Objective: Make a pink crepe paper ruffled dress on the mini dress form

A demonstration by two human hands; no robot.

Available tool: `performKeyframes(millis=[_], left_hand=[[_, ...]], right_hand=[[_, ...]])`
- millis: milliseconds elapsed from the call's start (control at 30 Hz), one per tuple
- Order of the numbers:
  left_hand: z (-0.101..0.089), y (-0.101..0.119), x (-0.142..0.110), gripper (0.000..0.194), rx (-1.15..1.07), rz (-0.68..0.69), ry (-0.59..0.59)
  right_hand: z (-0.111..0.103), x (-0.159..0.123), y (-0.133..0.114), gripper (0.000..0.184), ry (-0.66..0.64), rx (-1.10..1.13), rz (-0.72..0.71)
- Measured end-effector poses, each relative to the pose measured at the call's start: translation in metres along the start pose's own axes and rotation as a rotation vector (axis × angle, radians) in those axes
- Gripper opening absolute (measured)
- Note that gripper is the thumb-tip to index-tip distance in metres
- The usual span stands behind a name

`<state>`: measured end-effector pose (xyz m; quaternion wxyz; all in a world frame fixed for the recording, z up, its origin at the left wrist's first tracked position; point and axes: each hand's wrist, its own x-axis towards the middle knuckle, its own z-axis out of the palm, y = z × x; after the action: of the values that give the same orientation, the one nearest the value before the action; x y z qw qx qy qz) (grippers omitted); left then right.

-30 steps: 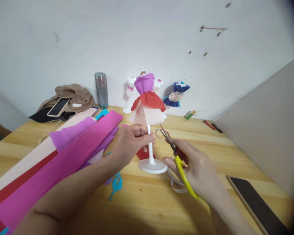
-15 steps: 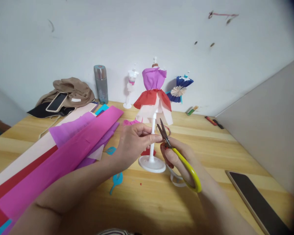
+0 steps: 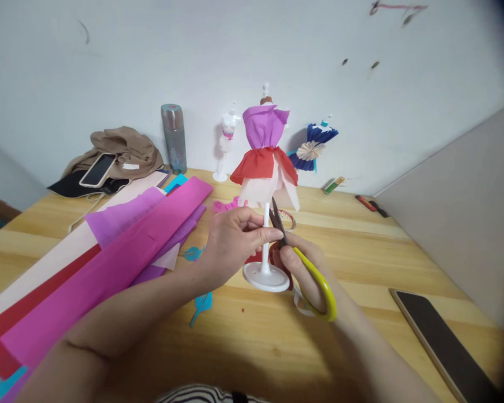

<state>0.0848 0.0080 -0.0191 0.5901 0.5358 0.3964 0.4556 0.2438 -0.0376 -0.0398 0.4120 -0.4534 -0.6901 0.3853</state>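
Observation:
A small white dress form [image 3: 266, 252] stands upright on its round base, dressed in a purple paper top [image 3: 265, 126], a red overskirt [image 3: 256, 166] and a pale pink skirt [image 3: 256, 191]. My left hand [image 3: 235, 240] is closed around its thin pole, thumb and fingers pinched. In my right hand [image 3: 302, 257] are scissors [image 3: 325, 291] with yellow handles, their dark blades slightly parted and pointing up beside the pole, just under the skirt's hem. Some red material [image 3: 283, 271] shows behind my right fingers; what it is, I cannot make out.
Rolled pink crepe paper [image 3: 121, 257] and other coloured sheets cover the left side. Blue leaf-shaped pieces [image 3: 202, 305] lie near my left wrist. A thermos [image 3: 174, 140], a plain dress form [image 3: 227, 140] and a blue-dressed one [image 3: 315, 148] stand along the wall. A phone [image 3: 441, 341] lies at right.
The scissors have moved slightly left toward the pole, and their blades have shifted behind my left thumb tip. My left hand keeps its hold on the dress form. The view has tilted a little.

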Motion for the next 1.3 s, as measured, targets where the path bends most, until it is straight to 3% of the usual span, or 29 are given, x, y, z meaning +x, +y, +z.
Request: performKeyframes(millis=[633,1300], left_hand=[[0.0014,-0.0017,-0.0017,0.023,-0.002,-0.043,-0.039],[0.0020,0.0021,-0.0024,0.023,-0.005,-0.068,-0.034]], right_hand=[[0.0044,-0.0001,-0.0006,0.047,0.055,0.082,0.083],[0.0043,0.0022,0.0032,0.048,0.122,-0.015,0.073]])
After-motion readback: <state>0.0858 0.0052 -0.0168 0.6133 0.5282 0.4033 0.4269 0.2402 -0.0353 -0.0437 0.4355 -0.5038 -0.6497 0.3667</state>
